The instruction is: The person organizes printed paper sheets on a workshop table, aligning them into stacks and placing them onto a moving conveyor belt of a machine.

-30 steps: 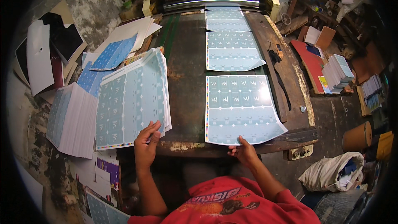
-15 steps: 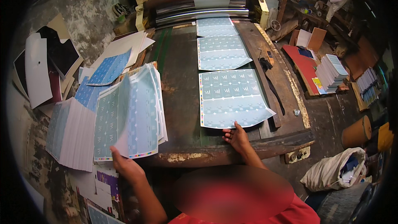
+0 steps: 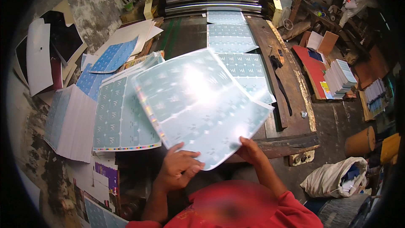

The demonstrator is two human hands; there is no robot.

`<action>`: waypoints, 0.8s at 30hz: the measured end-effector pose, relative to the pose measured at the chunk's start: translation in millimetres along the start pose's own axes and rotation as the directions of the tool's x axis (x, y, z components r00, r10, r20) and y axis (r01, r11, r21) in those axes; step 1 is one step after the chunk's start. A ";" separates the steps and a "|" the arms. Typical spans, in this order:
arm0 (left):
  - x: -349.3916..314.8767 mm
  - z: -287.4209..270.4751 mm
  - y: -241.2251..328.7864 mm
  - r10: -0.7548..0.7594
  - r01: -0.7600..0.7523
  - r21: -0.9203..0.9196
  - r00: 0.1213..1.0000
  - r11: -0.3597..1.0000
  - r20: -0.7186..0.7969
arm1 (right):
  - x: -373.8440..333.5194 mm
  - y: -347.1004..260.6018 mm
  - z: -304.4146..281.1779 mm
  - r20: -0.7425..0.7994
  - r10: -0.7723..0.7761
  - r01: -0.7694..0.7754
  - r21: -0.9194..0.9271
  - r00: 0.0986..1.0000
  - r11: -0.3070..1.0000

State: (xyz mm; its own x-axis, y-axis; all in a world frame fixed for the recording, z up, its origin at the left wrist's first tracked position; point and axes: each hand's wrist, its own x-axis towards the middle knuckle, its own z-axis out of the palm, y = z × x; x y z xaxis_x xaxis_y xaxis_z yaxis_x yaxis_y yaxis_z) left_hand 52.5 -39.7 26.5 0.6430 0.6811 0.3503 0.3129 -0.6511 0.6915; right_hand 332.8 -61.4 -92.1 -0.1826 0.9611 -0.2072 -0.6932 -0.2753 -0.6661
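Observation:
A pale blue-green printed sheet (image 3: 190, 101) is held up at a tilt, glaring with reflected light. My right hand (image 3: 252, 151) pinches its lower right edge, thumb on the top face. By the sheet's lower left edge, my left hand (image 3: 181, 166) has its fingers apart and overlaps the sheet's border; whether it touches is unclear. Behind, a printed sheet (image 3: 246, 65) lies on the dark machine bed (image 3: 185, 38), partly covered by the raised one. Further similar sheets (image 3: 232, 38) trail back to the rollers. To the left, a stack of printed sheets (image 3: 112, 118) lies partly beneath the raised sheet.
A leaning pile of printed sheets (image 3: 69, 122) stands at far left, beside blue sheets (image 3: 114, 57). Metal rollers (image 3: 211, 6) cross the bed's far end. On the right are a paper stack (image 3: 339, 76), a brown bin (image 3: 360, 140) and a white sack (image 3: 335, 177).
My right hand has lifted the nearest sheet off the bed and swung it left toward me. My left hand has let go of the stack's sheet and moved right to the raised one.

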 end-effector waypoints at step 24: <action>26.4 -18.1 71.1 0.260 -0.276 0.027 0.932 0.961 0.252 | -57.8 71.8 -68.3 -0.436 0.138 -0.057 0.193 0.889 0.980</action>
State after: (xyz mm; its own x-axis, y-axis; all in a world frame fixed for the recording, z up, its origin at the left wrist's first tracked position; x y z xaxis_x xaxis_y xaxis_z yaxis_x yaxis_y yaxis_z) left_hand 79.1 -61.9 96.4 0.8570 0.3809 0.3470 0.1426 -0.8225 0.5507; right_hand 341.2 -138.2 -176.9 0.0463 0.8073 -0.5883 -0.8030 -0.3202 -0.5026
